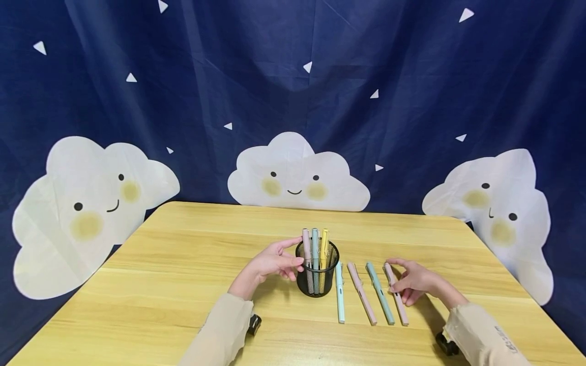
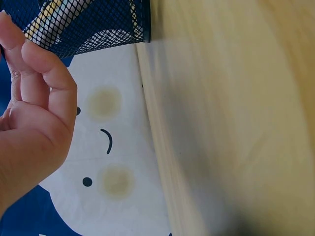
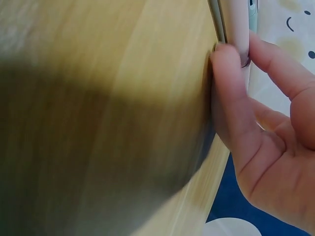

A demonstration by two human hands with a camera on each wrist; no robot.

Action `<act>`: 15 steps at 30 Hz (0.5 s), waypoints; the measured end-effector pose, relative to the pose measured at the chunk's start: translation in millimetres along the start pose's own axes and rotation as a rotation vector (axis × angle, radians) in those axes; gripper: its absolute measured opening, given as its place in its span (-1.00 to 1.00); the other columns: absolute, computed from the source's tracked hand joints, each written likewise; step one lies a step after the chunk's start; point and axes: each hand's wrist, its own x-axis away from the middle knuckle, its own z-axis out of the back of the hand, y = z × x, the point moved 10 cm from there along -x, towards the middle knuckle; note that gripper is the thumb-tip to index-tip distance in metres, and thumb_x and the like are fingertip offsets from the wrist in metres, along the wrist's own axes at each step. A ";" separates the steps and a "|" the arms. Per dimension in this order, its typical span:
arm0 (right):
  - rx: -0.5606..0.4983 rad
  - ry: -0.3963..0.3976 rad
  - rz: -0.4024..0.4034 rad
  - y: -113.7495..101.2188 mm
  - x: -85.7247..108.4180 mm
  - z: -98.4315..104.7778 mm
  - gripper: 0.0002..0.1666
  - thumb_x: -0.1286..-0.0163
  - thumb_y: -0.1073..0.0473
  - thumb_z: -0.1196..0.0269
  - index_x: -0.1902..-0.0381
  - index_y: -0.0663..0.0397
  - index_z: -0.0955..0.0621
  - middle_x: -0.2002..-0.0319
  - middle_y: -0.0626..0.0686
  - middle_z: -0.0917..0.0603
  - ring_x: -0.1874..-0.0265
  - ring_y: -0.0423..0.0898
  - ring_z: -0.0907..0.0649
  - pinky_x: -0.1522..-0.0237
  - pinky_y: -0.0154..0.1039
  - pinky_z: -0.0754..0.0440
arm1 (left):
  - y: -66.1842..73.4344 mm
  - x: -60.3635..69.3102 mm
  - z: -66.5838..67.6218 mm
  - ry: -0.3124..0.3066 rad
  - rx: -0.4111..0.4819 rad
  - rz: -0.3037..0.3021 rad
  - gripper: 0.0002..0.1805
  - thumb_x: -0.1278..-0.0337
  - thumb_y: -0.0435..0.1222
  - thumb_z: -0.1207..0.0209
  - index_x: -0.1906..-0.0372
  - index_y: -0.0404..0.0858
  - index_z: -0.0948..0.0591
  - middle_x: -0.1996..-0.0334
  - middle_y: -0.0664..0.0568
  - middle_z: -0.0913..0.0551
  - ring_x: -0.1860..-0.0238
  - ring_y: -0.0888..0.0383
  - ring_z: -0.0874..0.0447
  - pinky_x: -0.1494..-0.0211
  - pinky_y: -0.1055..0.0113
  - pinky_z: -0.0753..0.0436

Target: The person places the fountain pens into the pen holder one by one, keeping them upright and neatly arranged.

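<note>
A black mesh cup [image 1: 316, 284] stands upright on the table, holding a pink pen [image 1: 306, 241], a blue-green pen [image 1: 315, 239] and a yellow pen [image 1: 324, 241]. My left hand [image 1: 274, 262] grips the cup's left side with thumb and index finger; the left wrist view shows the hand [image 2: 44, 93] against the mesh [image 2: 108, 29]. On the right, my right hand [image 1: 418, 281] pinches the rightmost pen [image 1: 397, 295], a pale pink one that lies on the table. In the right wrist view, thumb and fingers hold this pen [image 3: 235, 24] from both sides.
Between the cup and my right hand lie a light blue pen [image 1: 340, 295], a pink pen [image 1: 361, 293] and a teal pen [image 1: 380, 293], side by side on the wooden table [image 1: 137, 305]. A dark blue curtain [image 1: 274, 51] with clouds hangs behind the table.
</note>
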 end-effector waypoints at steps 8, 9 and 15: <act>-0.024 -0.007 -0.010 1.9 -2.0 -0.8 0.01 -0.05 0.37 -0.26 -0.32 0.31 0.09 0.51 0.23 -0.56 0.77 -0.15 -0.55 0.64 -0.16 -0.60 | 0.2 0.6 -0.4 -0.007 0.006 0.002 -0.20 -0.04 -0.37 -0.17 -0.36 -0.27 -0.03 0.47 -0.10 -0.65 0.66 0.18 -0.57 0.54 0.41 -0.51; -0.025 -0.008 -0.009 1.8 -2.2 -0.8 0.01 -0.05 0.38 -0.26 -0.32 0.31 0.09 0.52 0.23 -0.57 0.77 -0.15 -0.55 0.64 -0.16 -0.60 | 0.0 0.6 -0.6 -0.007 0.008 0.003 -0.20 -0.04 -0.37 -0.17 -0.36 -0.27 -0.03 0.47 -0.10 -0.65 0.66 0.18 -0.57 0.54 0.41 -0.51; -0.033 -0.008 -0.006 1.4 -2.9 -1.1 0.00 -0.04 0.39 -0.25 -0.31 0.32 0.09 0.54 0.22 -0.57 0.77 -0.13 -0.55 0.64 -0.15 -0.60 | 0.2 0.4 -0.7 -0.016 0.004 -0.004 -0.19 -0.03 -0.36 -0.18 -0.36 -0.29 -0.02 0.47 -0.10 -0.65 0.66 0.19 -0.57 0.54 0.42 -0.50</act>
